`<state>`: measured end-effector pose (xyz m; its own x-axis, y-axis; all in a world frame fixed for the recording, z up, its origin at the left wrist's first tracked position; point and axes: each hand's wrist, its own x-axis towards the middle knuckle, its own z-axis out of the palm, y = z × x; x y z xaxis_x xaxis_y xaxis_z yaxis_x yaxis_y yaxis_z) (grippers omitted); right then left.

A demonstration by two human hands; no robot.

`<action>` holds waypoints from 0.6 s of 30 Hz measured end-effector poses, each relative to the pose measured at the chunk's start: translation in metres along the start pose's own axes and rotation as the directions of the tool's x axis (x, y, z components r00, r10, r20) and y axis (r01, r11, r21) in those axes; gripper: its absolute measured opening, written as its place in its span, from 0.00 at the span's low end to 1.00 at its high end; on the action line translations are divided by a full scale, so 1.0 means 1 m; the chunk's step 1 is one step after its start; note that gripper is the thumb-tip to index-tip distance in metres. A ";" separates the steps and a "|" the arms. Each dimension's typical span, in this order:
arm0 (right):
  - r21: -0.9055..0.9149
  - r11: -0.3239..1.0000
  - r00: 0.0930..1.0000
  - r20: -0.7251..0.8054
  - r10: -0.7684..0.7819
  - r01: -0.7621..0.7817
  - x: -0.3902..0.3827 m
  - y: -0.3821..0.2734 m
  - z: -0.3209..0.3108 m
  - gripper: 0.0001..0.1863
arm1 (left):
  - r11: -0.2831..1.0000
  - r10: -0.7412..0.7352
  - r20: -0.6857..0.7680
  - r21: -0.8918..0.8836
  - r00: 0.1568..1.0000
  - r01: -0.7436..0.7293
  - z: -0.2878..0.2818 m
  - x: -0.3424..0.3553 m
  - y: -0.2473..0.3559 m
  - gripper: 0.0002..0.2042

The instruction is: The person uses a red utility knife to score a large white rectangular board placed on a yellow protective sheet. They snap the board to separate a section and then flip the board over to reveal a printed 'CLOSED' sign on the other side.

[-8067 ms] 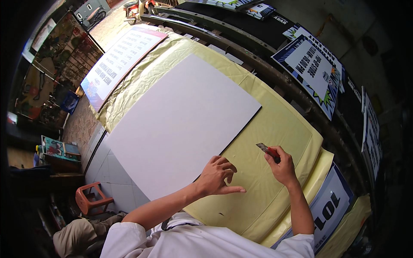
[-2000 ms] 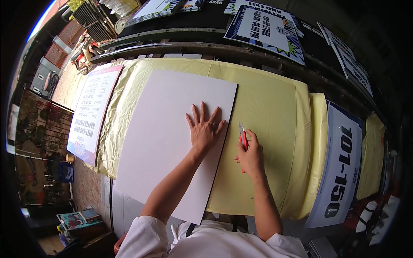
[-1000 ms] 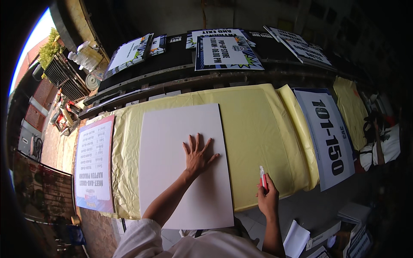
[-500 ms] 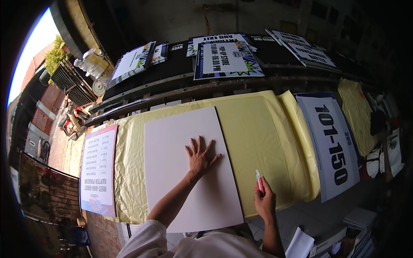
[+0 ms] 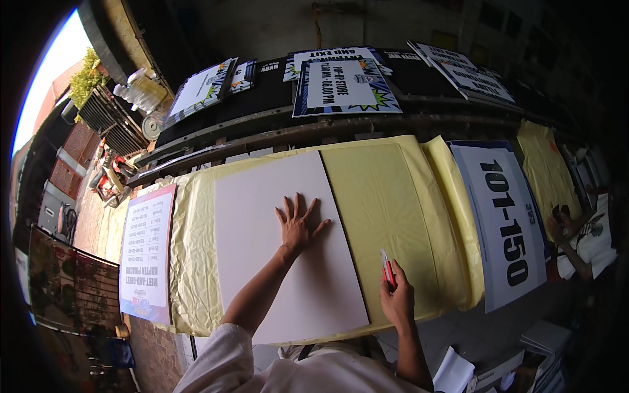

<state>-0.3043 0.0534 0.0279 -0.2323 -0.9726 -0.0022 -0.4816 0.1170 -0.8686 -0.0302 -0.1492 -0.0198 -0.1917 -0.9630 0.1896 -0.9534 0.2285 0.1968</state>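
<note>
A plain white board [image 5: 262, 216] lies on yellow wrapping paper [image 5: 373, 190] that covers the work surface. My left hand [image 5: 298, 226] rests flat on the board's right half, its fingers spread. To the right of the board, over the bare yellow paper, my right hand [image 5: 398, 298] is closed round a red utility knife [image 5: 389, 272]. The knife's pale tip points up and away from me. The knife is apart from the board's right edge.
A printed schedule board [image 5: 147, 255] lies at the left end, a large numbered sign [image 5: 501, 223] at the right. Several printed signs [image 5: 344, 85] rest on a dark table beyond. Another person [image 5: 583, 242] works at far right. White sheets [image 5: 454, 370] are below right.
The board and my left hand have shifted slightly away and left. My right hand has moved a little left, the knife turned to point more to the left. The person at right has leaned into view.
</note>
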 end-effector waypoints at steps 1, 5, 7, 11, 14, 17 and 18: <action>0.047 0.999 1.000 -0.009 0.002 -0.002 0.002 -0.003 0.004 0.28 | 1.000 -0.001 -0.011 0.000 1.000 0.001 0.002 0.001 -0.002 0.39; 0.117 0.986 0.987 0.129 0.100 -0.115 0.030 -0.023 0.006 0.24 | 1.000 -0.018 0.018 -0.017 1.000 0.018 0.001 0.004 0.000 0.39; 0.090 0.988 0.984 0.139 0.114 -0.127 0.053 -0.040 0.014 0.23 | 0.999 -0.025 0.026 -0.028 0.999 0.025 0.001 0.005 0.000 0.39; 0.014 1.000 0.994 0.111 0.017 -0.018 0.112 -0.056 0.047 0.23 | 1.000 -0.015 0.015 -0.005 1.000 0.015 -0.005 0.010 0.002 0.36; -0.245 0.964 0.994 0.052 -0.095 0.105 0.155 -0.058 0.082 0.26 | 0.998 0.000 -0.017 -0.061 1.000 -0.001 0.005 0.030 -0.001 0.32; -0.315 0.936 0.988 0.068 -0.139 0.154 0.185 -0.063 0.109 0.28 | 0.995 0.010 0.005 -0.104 1.000 -0.009 0.010 0.062 -0.007 0.29; -0.314 0.939 0.989 0.100 -0.113 0.139 0.193 -0.068 0.115 0.28 | 0.994 0.023 -0.001 -0.106 1.000 -0.023 0.012 0.072 -0.009 0.29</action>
<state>-0.2194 -0.1655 0.0298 -0.0908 -0.9948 0.0468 -0.7498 0.0374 -0.6606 -0.0380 -0.2223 -0.0200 -0.2138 -0.9572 0.1949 -0.9186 0.2648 0.2932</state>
